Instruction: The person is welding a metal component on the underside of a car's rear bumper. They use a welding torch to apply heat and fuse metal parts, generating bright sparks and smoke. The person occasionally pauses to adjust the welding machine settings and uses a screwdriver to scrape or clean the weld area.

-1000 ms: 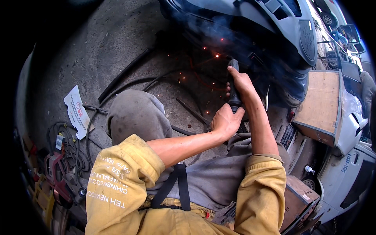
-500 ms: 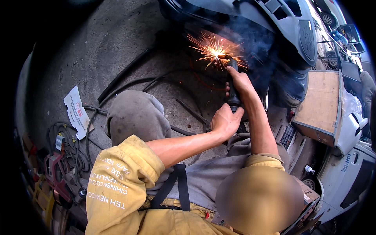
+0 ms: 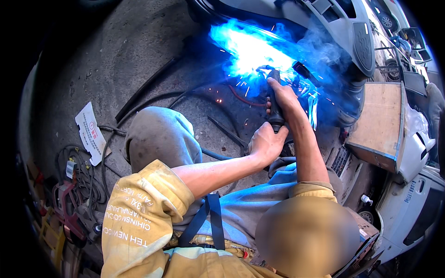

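Note:
My right hand (image 3: 285,96) is wrapped round the upper handle of a black welding torch (image 3: 276,111). Lower down, my left hand (image 3: 266,144) is closed round the rear end of the same torch. The curved neck (image 3: 265,67) points up and left into a glaring blue-white arc (image 3: 252,48). That glare hides the tip and the spot being welded. Above it is the lower edge of a large grey vehicle panel (image 3: 259,9), with smoke drifting to its right. A dark piece (image 3: 306,73) shows just right of the arc.
Thick black cables (image 3: 148,103) curve over the concrete floor near my knee (image 3: 160,134). Dark long-handled pliers or tongs (image 3: 227,129) lie nearby. At left are a white card (image 3: 92,132) and coiled cables (image 3: 95,190). A wooden box (image 3: 378,123) and a white vehicle (image 3: 412,208) stand at right.
The orange spray of sparks has turned into a broad blue-white arc that lights my clothes blue. Smoke has spread on the right. Both hands and the torch have hardly moved.

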Demonstrator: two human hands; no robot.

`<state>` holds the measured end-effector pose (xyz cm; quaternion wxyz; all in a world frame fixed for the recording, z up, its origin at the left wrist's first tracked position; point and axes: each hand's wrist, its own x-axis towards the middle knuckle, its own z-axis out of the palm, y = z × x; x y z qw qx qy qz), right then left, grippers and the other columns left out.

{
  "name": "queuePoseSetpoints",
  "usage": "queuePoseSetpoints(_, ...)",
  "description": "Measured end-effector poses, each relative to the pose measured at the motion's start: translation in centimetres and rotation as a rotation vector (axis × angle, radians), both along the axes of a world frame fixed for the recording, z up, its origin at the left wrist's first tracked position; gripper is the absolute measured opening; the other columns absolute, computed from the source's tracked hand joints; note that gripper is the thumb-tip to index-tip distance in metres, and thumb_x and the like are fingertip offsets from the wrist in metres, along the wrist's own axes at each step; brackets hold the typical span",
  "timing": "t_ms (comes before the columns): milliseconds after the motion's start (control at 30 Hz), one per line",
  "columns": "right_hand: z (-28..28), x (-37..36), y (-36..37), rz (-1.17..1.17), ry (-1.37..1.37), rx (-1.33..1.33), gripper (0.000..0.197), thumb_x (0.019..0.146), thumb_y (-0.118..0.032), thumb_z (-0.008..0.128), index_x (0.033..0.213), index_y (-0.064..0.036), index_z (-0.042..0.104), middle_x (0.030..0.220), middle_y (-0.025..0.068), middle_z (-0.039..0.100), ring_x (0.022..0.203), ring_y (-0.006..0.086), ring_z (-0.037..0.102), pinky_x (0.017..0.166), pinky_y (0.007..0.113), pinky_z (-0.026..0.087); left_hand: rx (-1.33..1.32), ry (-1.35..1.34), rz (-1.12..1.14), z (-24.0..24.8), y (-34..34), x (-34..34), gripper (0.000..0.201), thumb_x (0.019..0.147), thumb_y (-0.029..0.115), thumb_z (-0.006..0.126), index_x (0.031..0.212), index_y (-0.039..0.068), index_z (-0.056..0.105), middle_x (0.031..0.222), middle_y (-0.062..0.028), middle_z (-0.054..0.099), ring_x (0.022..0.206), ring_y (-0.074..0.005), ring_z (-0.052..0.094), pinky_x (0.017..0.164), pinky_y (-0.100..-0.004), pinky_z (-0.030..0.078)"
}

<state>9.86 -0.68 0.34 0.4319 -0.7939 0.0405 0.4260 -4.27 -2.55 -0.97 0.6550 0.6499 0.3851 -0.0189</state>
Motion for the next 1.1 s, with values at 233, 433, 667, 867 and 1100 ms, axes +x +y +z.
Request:
queuePoseSetpoints(233,0.5,-0.3,0.0,-0.024,0.000,-0.014,0.044,0.093,-0.039,0.063,0.097,0.0047,0.055,0.071,0.0093,0.056,0.054,0.0188,0.058,0.046,0.035,0.055,-0.038,0.051,-0.012,1.6,0.6,-0.3,0.050,0.089,0.042,0.060,0.093,-0.008,0.062,0.083,-0.0267,0.067,0.085,-0.0391,0.068,0.077,-0.0462,0.049)
queuePoseSetpoints(433,0.0,-0.1,-0.3,-0.028,0.015,0.007,0.046,0.093,-0.039,0.062,0.100,0.0059,0.054,0.072,0.0096,0.056,0.053,0.0187,0.058,0.045,0.035,0.055,-0.034,0.033,-0.010,1.4,0.5,-0.4,0.051,0.089,0.043,0.060,0.093,-0.008,0.061,0.083,-0.0266,0.067,0.084,-0.0390,0.068,0.077,-0.0462,0.049)
queuePoseSetpoints(667,-0.2,0.2,-0.4,-0.018,0.022,-0.007,0.049,0.093,-0.039,0.062,0.105,0.0077,0.053,0.073,0.0101,0.056,0.054,0.0187,0.058,0.045,0.035,0.054,-0.046,0.033,-0.014,1.7,0.6,-0.4,0.048,0.089,0.040,0.060,0.096,-0.007,0.062,0.085,-0.0262,0.068,0.085,-0.0393,0.068,0.078,-0.0465,0.049)
queuePoseSetpoints(867,-0.2,0.2,-0.2,-0.007,0.025,-0.010,0.052,0.093,-0.040,0.062,0.107,0.0090,0.054,0.074,0.0102,0.056,0.056,0.0186,0.058,0.046,0.035,0.055,-0.056,0.030,-0.009,1.4,0.5,-0.4,0.045,0.090,0.039,0.059,0.099,-0.005,0.062,0.085,-0.0253,0.068,0.087,-0.0400,0.067,0.079,-0.0468,0.049)
queuePoseSetpoints(1100,0.2,0.1,-0.2,0.011,0.047,0.004,0.048,0.094,-0.041,0.061,0.096,0.0065,0.054,0.073,0.0094,0.055,0.055,0.0188,0.058,0.045,0.035,0.054,-0.043,0.035,-0.005,1.7,0.6,-0.4,0.047,0.090,0.039,0.059,0.097,-0.007,0.062,0.084,-0.0261,0.067,0.087,-0.0408,0.067,0.079,-0.0471,0.049)
